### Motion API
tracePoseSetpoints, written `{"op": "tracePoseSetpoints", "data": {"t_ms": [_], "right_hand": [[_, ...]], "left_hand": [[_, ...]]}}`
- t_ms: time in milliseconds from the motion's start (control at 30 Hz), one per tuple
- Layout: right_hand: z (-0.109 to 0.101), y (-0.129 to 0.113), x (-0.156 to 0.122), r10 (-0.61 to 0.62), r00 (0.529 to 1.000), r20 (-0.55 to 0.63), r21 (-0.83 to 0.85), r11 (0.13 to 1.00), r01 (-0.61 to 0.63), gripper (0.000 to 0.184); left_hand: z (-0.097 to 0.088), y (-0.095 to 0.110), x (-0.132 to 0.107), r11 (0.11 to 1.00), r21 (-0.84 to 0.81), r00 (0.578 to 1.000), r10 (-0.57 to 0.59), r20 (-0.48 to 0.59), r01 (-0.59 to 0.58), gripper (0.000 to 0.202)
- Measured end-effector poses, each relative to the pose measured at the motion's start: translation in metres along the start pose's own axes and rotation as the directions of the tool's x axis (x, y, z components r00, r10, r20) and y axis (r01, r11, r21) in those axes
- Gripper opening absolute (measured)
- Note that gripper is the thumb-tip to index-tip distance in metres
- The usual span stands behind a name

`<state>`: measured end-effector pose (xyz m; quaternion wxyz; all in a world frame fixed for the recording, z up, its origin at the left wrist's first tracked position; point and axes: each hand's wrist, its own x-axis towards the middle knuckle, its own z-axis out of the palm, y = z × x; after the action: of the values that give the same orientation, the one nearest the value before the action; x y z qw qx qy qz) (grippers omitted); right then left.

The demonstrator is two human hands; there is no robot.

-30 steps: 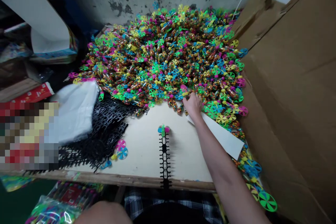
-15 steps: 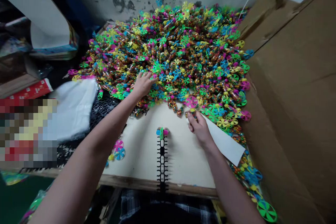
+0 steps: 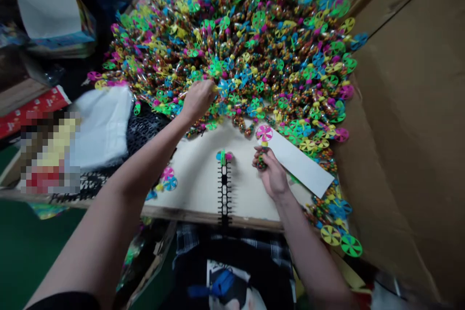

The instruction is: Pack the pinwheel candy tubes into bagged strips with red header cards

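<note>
A large heap of clear candy tubes (image 3: 250,43) filled with coloured beads, each topped with a bright plastic pinwheel, covers the far part of the board. My left hand (image 3: 198,100) is closed in the heap's front edge, apparently on a tube whose yellow stem shows beyond the fingers. My right hand (image 3: 269,170) is shut on a bead-filled tube (image 3: 260,161), its pink pinwheel (image 3: 264,133) standing above my fingers. That hand is next to a white paper strip (image 3: 298,162). A black plastic comb-like strip (image 3: 224,189) lies on the cream board (image 3: 196,179), with a pinwheel tube (image 3: 223,156) at its far end.
Two loose pinwheels (image 3: 167,178) lie left of the black strip. Black plastic mesh (image 3: 145,131) and a white cloth (image 3: 103,126) lie at the left. A cardboard wall (image 3: 399,106) rises on the right, and tubes spill past the board's right side.
My right hand has lifted a pink-pinwheel tube from the heap's edge. My left hand has closed within the heap. The view has tilted downward, shifting the scene higher in the frame.
</note>
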<state>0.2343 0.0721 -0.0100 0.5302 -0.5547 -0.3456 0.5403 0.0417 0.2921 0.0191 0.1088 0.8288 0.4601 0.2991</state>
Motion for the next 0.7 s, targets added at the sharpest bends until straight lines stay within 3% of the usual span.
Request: {"op": "tracePoseSetpoints", "data": {"t_ms": [67,133,233,300,400,600,700], "right_hand": [[0.000,0.017,-0.013,-0.058,0.998,0.004,-0.121,0.991,0.058,0.025],[0.003,0.032,-0.025,-0.108,0.994,0.029,-0.252,0.961,0.112,0.021],[0.013,0.043,-0.036,-0.148,0.987,0.058,-0.391,0.907,0.159,0.021],[0.021,0.046,-0.036,-0.165,0.985,0.054,-0.428,0.887,0.172,0.024],[0.032,0.046,-0.029,-0.185,0.982,0.038,-0.445,0.877,0.182,0.025],[0.040,0.048,-0.016,-0.272,0.961,0.052,-0.437,0.859,0.266,0.021],[0.041,0.049,-0.016,-0.291,0.955,0.049,-0.401,0.871,0.286,0.022]], "left_hand": [[-0.010,0.013,-0.048,0.963,-0.199,0.975,-0.203,-0.091,0.182,0.008],[-0.015,0.032,-0.103,0.856,-0.397,0.912,-0.399,-0.098,0.332,0.012],[-0.010,0.068,-0.173,0.588,-0.590,0.782,-0.610,0.126,0.553,0.021],[-0.001,0.090,-0.199,0.347,-0.667,0.685,-0.643,0.343,0.660,0.024],[0.011,0.109,-0.206,0.118,-0.702,0.591,-0.646,0.483,0.703,0.034],[0.005,0.112,-0.182,-0.099,-0.705,0.502,-0.633,0.589,0.702,0.032],[-0.001,0.113,-0.178,-0.155,-0.686,0.481,-0.605,0.635,0.711,0.030]]}}
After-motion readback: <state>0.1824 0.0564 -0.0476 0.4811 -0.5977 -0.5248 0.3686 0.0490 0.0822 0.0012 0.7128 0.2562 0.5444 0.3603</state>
